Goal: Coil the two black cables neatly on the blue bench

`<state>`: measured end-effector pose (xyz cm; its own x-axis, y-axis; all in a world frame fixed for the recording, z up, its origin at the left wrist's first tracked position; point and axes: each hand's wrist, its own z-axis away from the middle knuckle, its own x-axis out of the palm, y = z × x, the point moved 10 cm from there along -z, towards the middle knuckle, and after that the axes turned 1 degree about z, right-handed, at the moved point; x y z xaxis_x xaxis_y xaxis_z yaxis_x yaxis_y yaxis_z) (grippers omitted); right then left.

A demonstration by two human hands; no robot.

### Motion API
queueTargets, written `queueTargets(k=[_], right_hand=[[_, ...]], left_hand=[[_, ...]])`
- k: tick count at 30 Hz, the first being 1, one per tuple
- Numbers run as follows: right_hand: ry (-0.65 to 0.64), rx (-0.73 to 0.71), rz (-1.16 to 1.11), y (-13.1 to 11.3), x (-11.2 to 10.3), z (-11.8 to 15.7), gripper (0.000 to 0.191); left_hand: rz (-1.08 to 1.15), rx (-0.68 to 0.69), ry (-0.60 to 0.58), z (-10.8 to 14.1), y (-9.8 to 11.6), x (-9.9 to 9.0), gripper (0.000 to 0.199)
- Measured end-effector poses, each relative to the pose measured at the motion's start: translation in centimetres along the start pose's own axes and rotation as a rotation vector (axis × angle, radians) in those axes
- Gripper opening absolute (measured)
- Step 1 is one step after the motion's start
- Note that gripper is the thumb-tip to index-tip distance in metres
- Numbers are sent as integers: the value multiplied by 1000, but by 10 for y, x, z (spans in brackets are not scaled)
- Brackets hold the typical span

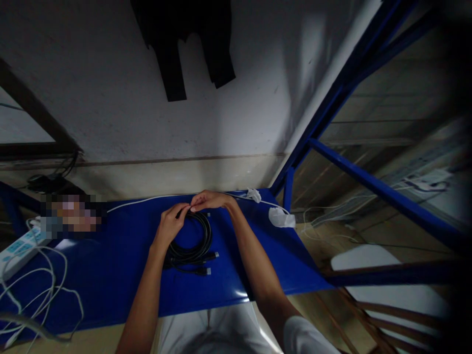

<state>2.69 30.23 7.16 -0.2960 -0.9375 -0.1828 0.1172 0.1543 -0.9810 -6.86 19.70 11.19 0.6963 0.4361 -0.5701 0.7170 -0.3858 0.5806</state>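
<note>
A coiled black cable lies on the blue tabletop in front of me. Several of its metal-tipped plugs point right at the near side of the coil. Over the coil's far edge, my left hand and my right hand meet with their fingertips pinched together. Between them a short dark piece of the cable or a tie shows; it is too small to make out which. The left fingers close on the dark strand at the coil's top. My right thumb and forefinger press close beside them.
On the left are a white power strip, tangled white cords and a pixelated patch. Crumpled white wrapping lies at the table's right end. A blue metal frame rises at right, near a wooden-slatted chair. Dark clothing hangs on the wall.
</note>
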Motion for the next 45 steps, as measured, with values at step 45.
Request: queueTargets(k=[45], right_hand=[[659,-336,125,6,28,38,44]], left_hand=[[-180,-38,-94,3,-13,8,28]])
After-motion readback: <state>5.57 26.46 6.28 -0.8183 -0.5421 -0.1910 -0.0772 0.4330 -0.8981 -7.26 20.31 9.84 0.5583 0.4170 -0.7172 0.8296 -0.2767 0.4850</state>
